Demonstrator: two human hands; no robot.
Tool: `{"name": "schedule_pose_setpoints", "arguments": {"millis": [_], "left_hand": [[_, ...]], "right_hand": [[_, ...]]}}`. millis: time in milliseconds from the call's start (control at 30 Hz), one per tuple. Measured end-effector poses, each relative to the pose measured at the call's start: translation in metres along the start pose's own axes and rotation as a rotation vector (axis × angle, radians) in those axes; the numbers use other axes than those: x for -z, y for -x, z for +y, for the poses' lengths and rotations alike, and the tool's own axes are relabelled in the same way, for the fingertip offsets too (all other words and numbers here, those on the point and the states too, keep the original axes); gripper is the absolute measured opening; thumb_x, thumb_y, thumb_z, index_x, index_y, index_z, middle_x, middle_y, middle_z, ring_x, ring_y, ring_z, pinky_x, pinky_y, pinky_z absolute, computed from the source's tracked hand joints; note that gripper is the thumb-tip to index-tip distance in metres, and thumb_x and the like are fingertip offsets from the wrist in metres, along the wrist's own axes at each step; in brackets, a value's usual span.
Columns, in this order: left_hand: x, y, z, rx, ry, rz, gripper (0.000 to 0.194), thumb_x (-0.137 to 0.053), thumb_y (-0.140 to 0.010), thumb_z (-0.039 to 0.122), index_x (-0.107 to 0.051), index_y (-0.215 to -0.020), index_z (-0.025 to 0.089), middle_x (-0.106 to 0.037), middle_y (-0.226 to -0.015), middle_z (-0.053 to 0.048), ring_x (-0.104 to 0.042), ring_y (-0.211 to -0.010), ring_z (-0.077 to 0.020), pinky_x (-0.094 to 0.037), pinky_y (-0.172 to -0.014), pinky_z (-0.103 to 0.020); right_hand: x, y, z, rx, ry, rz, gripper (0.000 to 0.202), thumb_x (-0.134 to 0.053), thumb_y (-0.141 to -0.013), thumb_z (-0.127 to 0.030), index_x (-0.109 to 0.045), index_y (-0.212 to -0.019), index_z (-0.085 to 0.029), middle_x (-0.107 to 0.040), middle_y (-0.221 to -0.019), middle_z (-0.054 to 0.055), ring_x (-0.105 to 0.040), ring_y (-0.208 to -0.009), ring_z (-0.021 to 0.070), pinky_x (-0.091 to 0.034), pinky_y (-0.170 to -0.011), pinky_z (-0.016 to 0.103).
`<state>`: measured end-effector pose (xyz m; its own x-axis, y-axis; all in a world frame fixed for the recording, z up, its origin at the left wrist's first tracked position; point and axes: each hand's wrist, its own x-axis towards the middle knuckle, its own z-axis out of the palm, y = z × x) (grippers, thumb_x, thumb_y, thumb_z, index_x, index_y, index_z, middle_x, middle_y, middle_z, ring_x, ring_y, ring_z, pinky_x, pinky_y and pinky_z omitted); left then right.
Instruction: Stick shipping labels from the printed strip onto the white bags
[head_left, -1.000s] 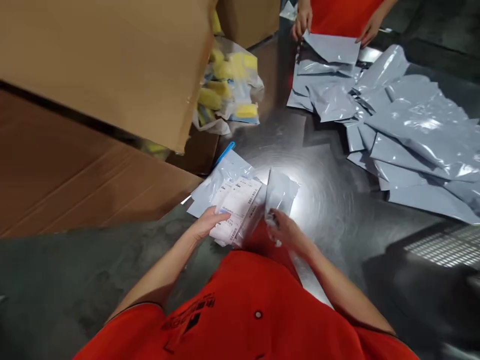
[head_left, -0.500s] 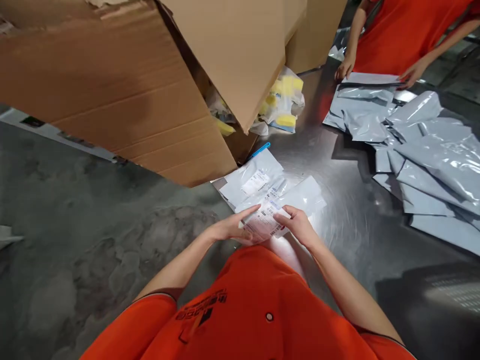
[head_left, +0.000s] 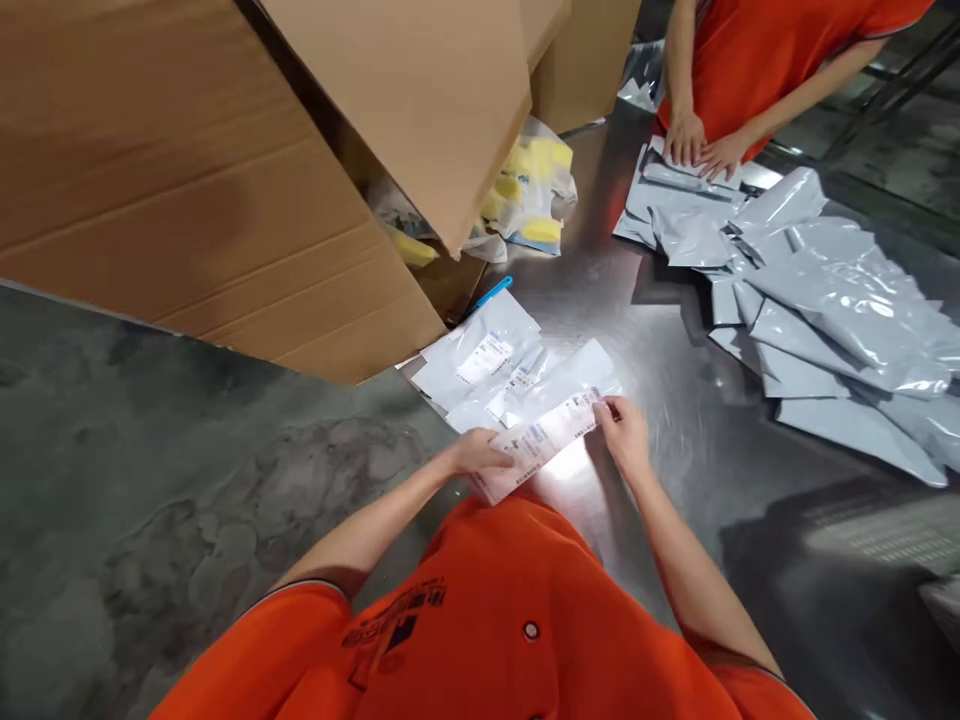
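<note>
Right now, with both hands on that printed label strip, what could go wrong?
The label strip spans from the left hand to the right hand; an uneven pull might crease or tear it.

The labelled bags overlap near the edge of the metal table, so a nudge could slide one off.

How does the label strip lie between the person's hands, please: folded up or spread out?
Spread out: the label strip stretches from the left hand to the right hand, its printed sections in a row.

Between the labels [head_left: 546, 440] and the grey bags [head_left: 847, 300], open tabletop [head_left: 675, 375] gives passage, while the box [head_left: 225, 200] blocks the upper left.
</note>
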<state>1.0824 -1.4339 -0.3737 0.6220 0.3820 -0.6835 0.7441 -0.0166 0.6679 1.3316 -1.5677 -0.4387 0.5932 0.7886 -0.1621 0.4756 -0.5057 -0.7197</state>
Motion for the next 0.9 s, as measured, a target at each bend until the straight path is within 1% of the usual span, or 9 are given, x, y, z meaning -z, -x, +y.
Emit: {"name": "schedule_pose_setpoints", "arguments": {"millis": [100, 200, 333, 433, 500, 600, 700, 800, 900], "left_hand": [[0.016, 0.023, -0.011, -0.003, -0.061, -0.057, 0.021, -0.066, -0.075, 0.032, -0.074, -0.080, 0.013, -0.068, -0.068, -0.004, -0.061, -0.068, -0.0200, -0.042, -0.057, -0.025], [0.020, 0.027, 0.002, -0.131, -0.116, -0.163, 0.025, -0.064, -0.081, 0.035, -0.077, -0.085, 0.014, -0.073, -0.079, -0.007, -0.066, -0.078, -0.0221, -0.048, -0.067, -0.027], [-0.003, -0.037, 0.044, -0.436, -0.194, -0.355, 0.032, -0.073, -0.077, 0.041, -0.077, -0.099, 0.018, -0.071, -0.112, -0.009, -0.060, -0.113, -0.0287, -0.043, -0.101, -0.034], [-0.028, -0.099, 0.064, -0.552, -0.417, -0.380, 0.034, -0.072, -0.078, 0.035, -0.075, -0.108, 0.019, -0.065, -0.128, -0.010, -0.045, -0.133, -0.0360, -0.023, -0.118, -0.048], [-0.033, -0.126, 0.062, -0.549, -0.563, -0.364, 0.038, -0.072, -0.077, 0.029, -0.073, -0.113, 0.018, -0.060, -0.136, -0.013, -0.037, -0.138, -0.0410, -0.012, -0.118, -0.058], [-0.020, -0.137, 0.044, -0.529, -0.561, -0.315, 0.039, -0.072, -0.074, 0.032, -0.074, -0.111, 0.019, -0.053, -0.144, -0.013, -0.030, -0.143, -0.0410, -0.007, -0.119, -0.060], [0.005, -0.130, 0.030, -0.455, -0.462, -0.188, 0.040, -0.070, -0.076, 0.044, -0.076, -0.108, 0.020, -0.056, -0.141, -0.012, -0.029, -0.144, -0.0395, -0.007, -0.120, -0.057], [0.029, -0.123, 0.034, -0.326, -0.295, -0.074, 0.039, -0.066, -0.077, 0.048, -0.079, -0.100, 0.019, -0.067, -0.127, -0.013, -0.042, -0.137, -0.0387, -0.025, -0.117, -0.053], [0.049, -0.115, 0.044, -0.112, 0.019, 0.044, 0.036, -0.068, -0.076, 0.048, -0.079, -0.090, 0.016, -0.077, -0.099, -0.012, -0.069, -0.103, -0.0333, -0.053, -0.091, -0.041]], "right_hand": [[-0.020, -0.032, 0.023, -0.033, 0.142, -0.043, 0.041, -0.051, -0.091, -0.043, -0.064, -0.113, -0.011, -0.066, -0.103, 0.015, -0.057, -0.094, 0.0253, -0.041, -0.084, 0.036], [-0.046, -0.042, 0.025, -0.086, 0.221, -0.045, 0.063, -0.062, -0.085, -0.047, -0.052, -0.135, -0.010, -0.061, -0.116, 0.020, -0.054, -0.105, 0.0330, -0.040, -0.088, 0.043], [-0.057, -0.044, 0.017, -0.095, 0.374, -0.094, 0.091, -0.062, -0.082, -0.058, -0.026, -0.154, -0.016, -0.050, -0.135, 0.024, -0.050, -0.115, 0.0382, -0.041, -0.089, 0.049], [-0.019, -0.070, 0.036, 0.023, 0.398, -0.120, 0.073, -0.055, -0.089, -0.055, -0.034, -0.150, -0.022, -0.040, -0.149, 0.017, -0.043, -0.127, 0.0327, -0.041, -0.096, 0.043], [0.032, -0.098, 0.067, 0.033, 0.467, 0.055, 0.063, -0.049, -0.094, -0.048, -0.038, -0.148, -0.018, -0.036, -0.152, 0.015, -0.034, -0.136, 0.0299, -0.035, -0.105, 0.041], [0.118, -0.138, 0.130, -0.121, 0.668, 0.334, 0.066, -0.055, -0.090, -0.037, -0.037, -0.146, -0.006, -0.031, -0.152, 0.026, -0.024, -0.140, 0.0384, -0.026, -0.108, 0.051], [0.173, -0.162, 0.183, -0.291, 0.748, 0.341, 0.059, -0.058, -0.086, -0.029, -0.045, -0.139, -0.005, -0.046, -0.139, 0.029, -0.039, -0.128, 0.0410, -0.033, -0.099, 0.053], [0.182, -0.164, 0.200, -0.356, 0.693, 0.306, 0.035, -0.047, -0.090, -0.022, -0.062, -0.119, -0.008, -0.063, -0.114, 0.024, -0.055, -0.107, 0.0346, -0.040, -0.089, 0.047], [0.154, -0.140, 0.177, -0.275, 0.589, 0.308, 0.033, -0.041, -0.093, -0.022, -0.068, -0.110, -0.012, -0.067, -0.109, 0.019, -0.060, -0.100, 0.0294, -0.044, -0.087, 0.042]]}}
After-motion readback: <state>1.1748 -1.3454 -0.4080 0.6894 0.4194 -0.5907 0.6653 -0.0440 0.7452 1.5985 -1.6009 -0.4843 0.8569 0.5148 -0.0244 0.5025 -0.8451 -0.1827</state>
